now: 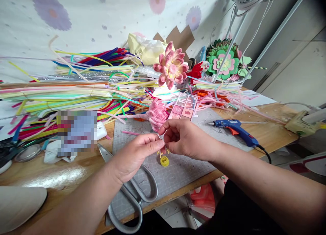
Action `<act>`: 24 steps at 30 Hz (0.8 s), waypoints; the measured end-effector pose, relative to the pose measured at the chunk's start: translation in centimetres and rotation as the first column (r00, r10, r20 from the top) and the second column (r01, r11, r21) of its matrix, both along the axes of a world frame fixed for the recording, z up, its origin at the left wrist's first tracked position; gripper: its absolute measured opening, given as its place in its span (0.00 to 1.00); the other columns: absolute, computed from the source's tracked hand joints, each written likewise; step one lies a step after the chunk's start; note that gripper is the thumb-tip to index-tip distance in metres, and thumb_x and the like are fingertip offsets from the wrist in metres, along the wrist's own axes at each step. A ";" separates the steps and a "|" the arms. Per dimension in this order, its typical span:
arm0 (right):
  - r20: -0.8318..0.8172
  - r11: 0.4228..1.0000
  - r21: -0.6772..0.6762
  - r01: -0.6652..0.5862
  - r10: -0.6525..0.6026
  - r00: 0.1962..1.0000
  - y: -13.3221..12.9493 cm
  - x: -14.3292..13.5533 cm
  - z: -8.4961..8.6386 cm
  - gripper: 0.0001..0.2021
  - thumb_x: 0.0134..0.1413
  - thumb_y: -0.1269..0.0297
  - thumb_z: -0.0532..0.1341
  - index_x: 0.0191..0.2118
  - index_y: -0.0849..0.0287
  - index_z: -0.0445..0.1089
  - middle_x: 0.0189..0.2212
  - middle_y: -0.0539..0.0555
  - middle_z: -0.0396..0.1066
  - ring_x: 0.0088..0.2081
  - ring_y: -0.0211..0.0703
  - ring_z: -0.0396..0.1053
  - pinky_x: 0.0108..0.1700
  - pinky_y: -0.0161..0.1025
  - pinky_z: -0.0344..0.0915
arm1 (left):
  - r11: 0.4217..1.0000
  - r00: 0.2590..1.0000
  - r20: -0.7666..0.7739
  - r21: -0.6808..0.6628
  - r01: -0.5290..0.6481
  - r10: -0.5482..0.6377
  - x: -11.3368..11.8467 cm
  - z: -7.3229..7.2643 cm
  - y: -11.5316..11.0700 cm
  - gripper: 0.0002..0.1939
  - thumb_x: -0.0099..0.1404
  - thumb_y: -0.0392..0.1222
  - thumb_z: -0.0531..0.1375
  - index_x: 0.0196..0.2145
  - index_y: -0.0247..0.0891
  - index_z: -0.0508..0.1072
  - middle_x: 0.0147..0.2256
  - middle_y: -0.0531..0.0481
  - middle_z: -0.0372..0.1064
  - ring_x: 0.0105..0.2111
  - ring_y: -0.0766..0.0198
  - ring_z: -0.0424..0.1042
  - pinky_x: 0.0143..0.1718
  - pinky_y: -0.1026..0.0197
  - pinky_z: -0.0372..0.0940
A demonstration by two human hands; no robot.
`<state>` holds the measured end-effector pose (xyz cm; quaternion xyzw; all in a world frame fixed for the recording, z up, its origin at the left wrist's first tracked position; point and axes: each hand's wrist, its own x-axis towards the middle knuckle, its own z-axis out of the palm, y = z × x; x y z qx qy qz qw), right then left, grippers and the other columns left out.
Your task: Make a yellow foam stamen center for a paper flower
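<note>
My left hand [137, 153] is closed in a pinch, thumb against forefinger, on a thin pale strip whose kind I cannot make out. Right beside it, my right hand [187, 139] has its fingers curled at the same strip. Small yellow tips show just below the fingertips, partly hidden. Under the hands a round yellow coiled piece [164, 161] sits on the grey cutting mat [183, 177]. Behind them lies a pink fuzzy pipe-cleaner flower [157, 113] with its stem to the left. Large grey-handled scissors [154, 184] rest beneath my left wrist.
A blue glue gun [236, 128] lies on the right with its cord over the table edge. An eyeshadow palette [182, 108] stands behind the hands. Bundles of pipe cleaners [63, 96] fill the back left. A pink-yellow flower [171, 67] rises at the back.
</note>
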<state>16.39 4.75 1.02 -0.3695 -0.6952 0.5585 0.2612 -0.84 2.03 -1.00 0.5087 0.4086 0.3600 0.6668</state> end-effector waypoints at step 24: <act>0.038 0.944 0.326 0.054 -0.070 0.997 0.9 -0.2 -0.8 0.14 0.48 0.73 0.60 0.43 0.61 0.63 0.29 0.48 0.67 0.28 0.34 0.64 0.31 0.32 0.61 | 0.899 0.934 -0.281 0.430 -0.083 0.221 -2.1 1.6 1.6 0.12 0.61 0.41 0.57 0.21 0.38 0.70 0.30 0.53 0.61 0.35 0.61 0.61 0.38 0.60 0.53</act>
